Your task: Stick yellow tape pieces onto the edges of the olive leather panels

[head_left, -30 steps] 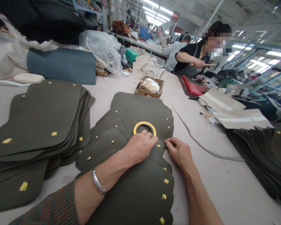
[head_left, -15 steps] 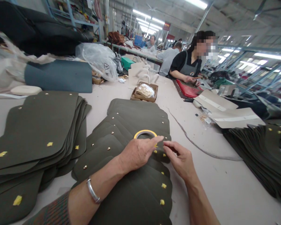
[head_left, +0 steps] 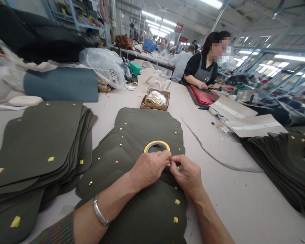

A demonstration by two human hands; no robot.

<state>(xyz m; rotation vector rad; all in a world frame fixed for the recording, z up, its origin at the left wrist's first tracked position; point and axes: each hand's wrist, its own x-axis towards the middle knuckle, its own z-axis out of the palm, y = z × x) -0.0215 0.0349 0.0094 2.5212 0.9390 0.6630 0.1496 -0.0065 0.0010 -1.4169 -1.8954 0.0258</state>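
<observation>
My left hand (head_left: 148,167) is closed around the near side of a roll of yellow tape (head_left: 157,143), with its thumb and fingertips pressed together at the right. Against those fingertips my right hand (head_left: 186,173) makes a pinch; a speck of yellow shows between the two hands, apparently the tape's end. Both hands are above a fanned stack of dark olive panels (head_left: 142,206). Small metal studs (head_left: 116,162) dot the panels' left side, and bits of yellow tape (head_left: 177,202) mark the right side.
More olive panels lie in a pile (head_left: 43,135) at the left and a stack (head_left: 277,162) at the right. Beyond the middle stack sits a cardboard box (head_left: 156,100) of gold studs. A cord (head_left: 205,149) crosses the table. A co-worker (head_left: 202,67) handles a red piece (head_left: 203,95).
My right hand has moved left to meet my left hand's fingertips. My left fingers, stretched out before, have curled in. The co-worker's hand has moved right.
</observation>
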